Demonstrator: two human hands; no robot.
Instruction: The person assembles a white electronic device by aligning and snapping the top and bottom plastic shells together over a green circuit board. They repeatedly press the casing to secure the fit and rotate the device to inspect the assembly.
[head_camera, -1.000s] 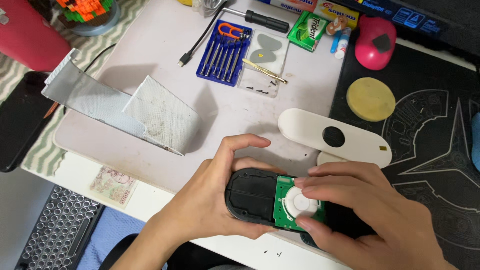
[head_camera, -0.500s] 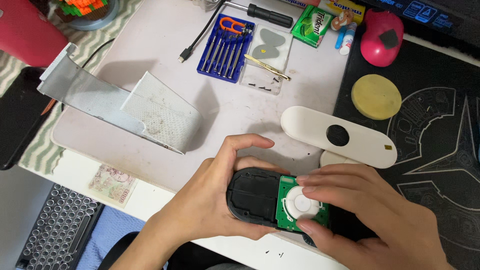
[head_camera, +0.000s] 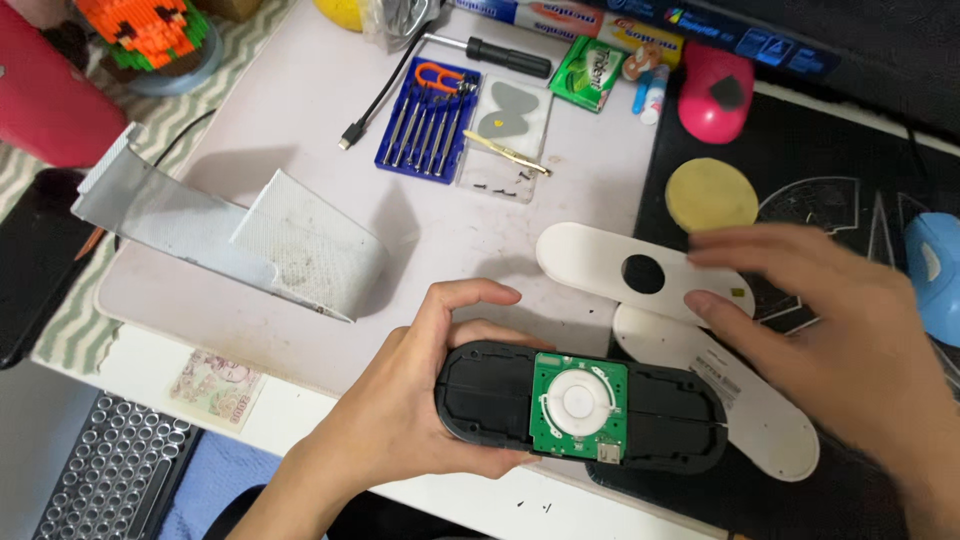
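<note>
The left hand (head_camera: 400, 420) cups the left end of an opened black oblong device (head_camera: 580, 407), its fingers (head_camera: 470, 297) curled over the far edge and the thumb tucked under the near one, so the device sits held at the front edge of the pale surface (head_camera: 300, 110). Its long axis runs left to right, and a green circuit board (head_camera: 578, 405) with a white round disc lies exposed at its middle. The right hand (head_camera: 830, 330) hovers apart from the device, up and to the right of it, fingers loosely spread, holding nothing, with the fingertips over the white oval cover (head_camera: 640, 272) that has a round hole. A second white oval panel (head_camera: 735, 400) lies just behind the device's right end, nearer that hand than the left.
</note>
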